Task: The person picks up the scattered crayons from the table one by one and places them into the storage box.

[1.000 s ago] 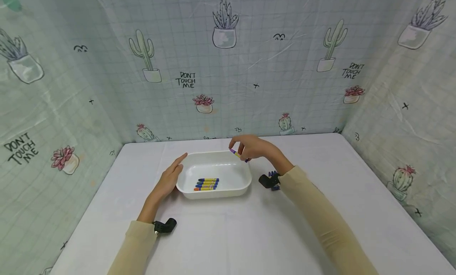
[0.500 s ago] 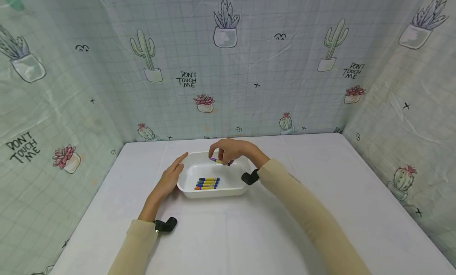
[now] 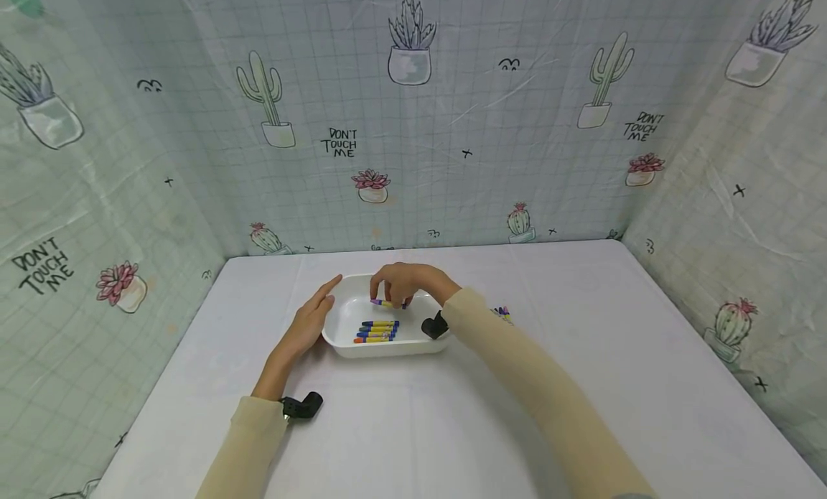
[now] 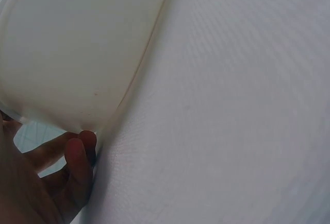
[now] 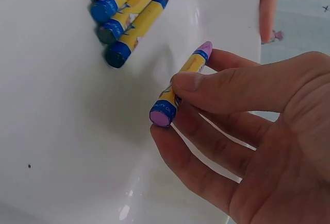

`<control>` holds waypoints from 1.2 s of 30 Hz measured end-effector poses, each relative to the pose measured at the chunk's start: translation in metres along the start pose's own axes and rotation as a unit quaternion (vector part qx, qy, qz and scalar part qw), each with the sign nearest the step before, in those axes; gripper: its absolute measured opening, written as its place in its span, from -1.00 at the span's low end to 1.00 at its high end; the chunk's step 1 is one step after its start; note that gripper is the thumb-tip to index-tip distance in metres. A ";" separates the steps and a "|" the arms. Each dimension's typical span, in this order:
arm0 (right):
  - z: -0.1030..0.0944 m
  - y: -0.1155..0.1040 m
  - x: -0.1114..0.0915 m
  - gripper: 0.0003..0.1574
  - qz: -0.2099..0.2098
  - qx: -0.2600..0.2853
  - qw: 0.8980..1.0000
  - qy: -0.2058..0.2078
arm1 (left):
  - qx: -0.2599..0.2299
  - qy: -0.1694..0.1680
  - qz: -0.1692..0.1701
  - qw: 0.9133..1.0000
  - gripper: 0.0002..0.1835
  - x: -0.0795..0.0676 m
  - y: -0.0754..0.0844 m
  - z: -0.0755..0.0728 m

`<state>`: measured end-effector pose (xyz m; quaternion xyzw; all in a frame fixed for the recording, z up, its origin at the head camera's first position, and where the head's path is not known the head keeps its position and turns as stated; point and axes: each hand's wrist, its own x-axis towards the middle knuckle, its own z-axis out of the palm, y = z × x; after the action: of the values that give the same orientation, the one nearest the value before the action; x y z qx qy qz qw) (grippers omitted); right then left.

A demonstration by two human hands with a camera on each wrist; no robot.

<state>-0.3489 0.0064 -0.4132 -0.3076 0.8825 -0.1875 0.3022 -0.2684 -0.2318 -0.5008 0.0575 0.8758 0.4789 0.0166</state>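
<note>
In the right wrist view, my right hand [image 5: 221,116] pinches a lilac oil pastel [image 5: 192,64] with a yellow and blue wrapper, the thumb across its middle. The head view has this hand [image 3: 402,282] low inside the white tray [image 3: 388,351], toward its back. Several oil pastels [image 3: 377,332] lie side by side in the tray's front part, one orange and the others blue or dark. My left hand [image 3: 309,323] rests along the tray's left end. Its fingertips touch the outer wall of the tray [image 4: 77,54] in the left wrist view.
More pastels [image 3: 502,312] lie on the white table [image 3: 413,427] right of the tray, partly hidden by the right sleeve [image 3: 517,362]. A cactus-print cloth [image 3: 465,183] stands behind the table and along both sides.
My right hand has carried the lilac pastel left from over the tray's right rim, then down into the tray. The left hand stays at the tray's left end.
</note>
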 end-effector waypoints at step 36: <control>0.013 -0.017 0.019 -0.57 0.051 -0.018 0.997 -0.053 | -0.001 0.000 0.013 1.000 -0.44 -0.001 0.003 -0.002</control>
<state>-0.3454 -0.0205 -0.4221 -0.2768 0.8830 -0.1394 0.3525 -0.2670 -0.2317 -0.4974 0.0688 0.8744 0.4802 0.0106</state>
